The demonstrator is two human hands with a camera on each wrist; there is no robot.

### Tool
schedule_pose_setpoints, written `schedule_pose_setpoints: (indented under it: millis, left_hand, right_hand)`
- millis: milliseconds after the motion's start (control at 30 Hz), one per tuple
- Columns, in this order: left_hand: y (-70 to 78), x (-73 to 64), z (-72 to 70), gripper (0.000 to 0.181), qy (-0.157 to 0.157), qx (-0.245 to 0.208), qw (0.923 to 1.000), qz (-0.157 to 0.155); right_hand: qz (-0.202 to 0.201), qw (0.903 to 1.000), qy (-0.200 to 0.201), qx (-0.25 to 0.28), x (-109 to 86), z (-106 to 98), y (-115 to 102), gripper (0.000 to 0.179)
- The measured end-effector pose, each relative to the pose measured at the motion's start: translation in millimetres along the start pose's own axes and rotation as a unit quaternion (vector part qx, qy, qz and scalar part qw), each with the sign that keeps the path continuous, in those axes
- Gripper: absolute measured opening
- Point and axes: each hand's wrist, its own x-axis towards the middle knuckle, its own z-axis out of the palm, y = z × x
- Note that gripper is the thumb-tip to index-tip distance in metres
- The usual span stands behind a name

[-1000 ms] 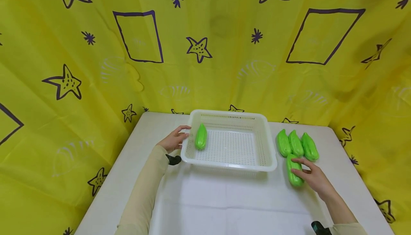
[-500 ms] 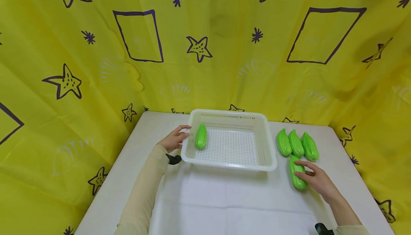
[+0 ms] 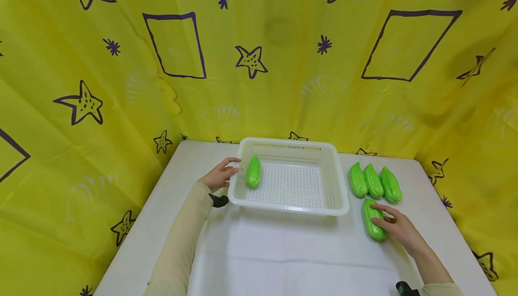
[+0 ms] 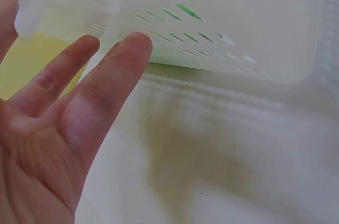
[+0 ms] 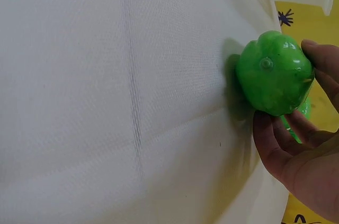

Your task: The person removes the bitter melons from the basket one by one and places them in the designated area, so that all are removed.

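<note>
My right hand (image 3: 400, 228) pinches a long green plastic vegetable (image 3: 372, 222), ribbed and glossy, between thumb and fingers. In the right wrist view, the rounded end of this vegetable (image 5: 273, 75) faces the camera. Just beyond it lie several more of the same kind: a row of three green vegetables (image 3: 372, 181) on the table. My left hand (image 3: 218, 177), its fingers fairly straight, rests at the left side of a white perforated plastic basket (image 3: 289, 209). Inside the basket, along its left end, is one green vegetable (image 3: 253, 172). Whether every left finger touches the basket is unclear.
The table (image 3: 315, 251) wears a white cloth with visible creases. Behind it and along both sides hangs a yellow curtain (image 3: 279, 93) printed with starfish and frames. The basket stands near the table's back edge.
The right hand has drawn its green vegetable slightly right and toward the front, opening a small gap from the row of three. The left hand and basket have stayed put.
</note>
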Motion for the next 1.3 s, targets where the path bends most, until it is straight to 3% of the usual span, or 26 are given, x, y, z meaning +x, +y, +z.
schedule_pose_setpoints:
  millis: [233, 667, 1133, 1300]
  left_hand:
    - [-0.7, 0.2, 0.0, 0.043, 0.002, 0.001, 1.0, 0.005]
    - [-1.1, 0.2, 1.1, 0.04, 0.015, 0.008, 0.9998, -0.003]
    - [-1.5, -2.4, -0.4, 0.04, -0.013, -0.008, 0.9998, 0.01]
    - [2.2, -5.4, 1.1, 0.043, -0.02, -0.003, 0.9997, 0.015]
  right_hand:
    - [0.005, 0.9999, 0.004, -0.013, 0.3, -1.3, -3.1, 0.062]
    - [0.007, 0.9998, -0.009, 0.017, 2.0, -1.0, -0.1, 0.063]
    - [0.016, 0.9997, -0.009, 0.014, 0.5, -0.7, -1.8, 0.065]
    - [0.004, 1.0, 0.009, 0.0, -0.2, -2.4, -5.4, 0.063]
